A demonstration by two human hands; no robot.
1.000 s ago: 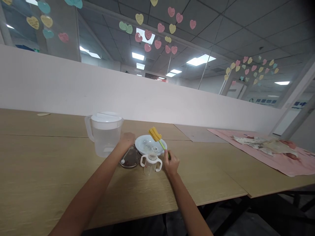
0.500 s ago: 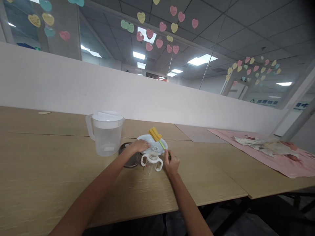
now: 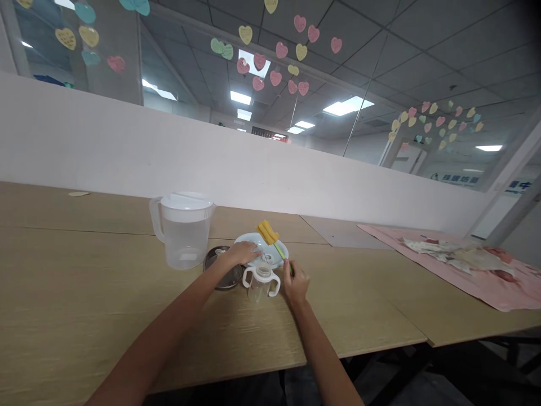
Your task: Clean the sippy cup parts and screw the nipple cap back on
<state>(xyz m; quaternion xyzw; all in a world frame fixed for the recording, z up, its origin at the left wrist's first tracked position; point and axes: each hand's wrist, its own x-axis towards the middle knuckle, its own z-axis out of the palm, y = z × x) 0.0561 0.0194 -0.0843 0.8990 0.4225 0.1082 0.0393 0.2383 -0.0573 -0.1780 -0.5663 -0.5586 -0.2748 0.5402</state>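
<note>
My right hand (image 3: 296, 280) is closed round the green handle of a sponge bottle brush (image 3: 267, 232), its yellow head raised over a small white basin (image 3: 284, 252). My left hand (image 3: 245, 252) reaches over the basin's left side with fingers stretched forward, and the fingertips are partly hidden. A white ring-like piece (image 3: 267, 259) lies in the basin. In front of it stands a clear baby bottle (image 3: 260, 287) with two white handles and no lid on its neck. Under my left wrist is a dark round tray (image 3: 228, 279) with small clear parts in it.
A lidded clear pitcher (image 3: 187, 234) with liquid stands left of the tray. On the right, a pink mat (image 3: 477, 282) holds cloths and what looks like a baby doll (image 3: 501, 265). A low white wall (image 3: 236, 163) runs behind the wooden table (image 3: 359, 316).
The view shifts very slightly. Both hands, the brush and the bottle keep nearly the same places.
</note>
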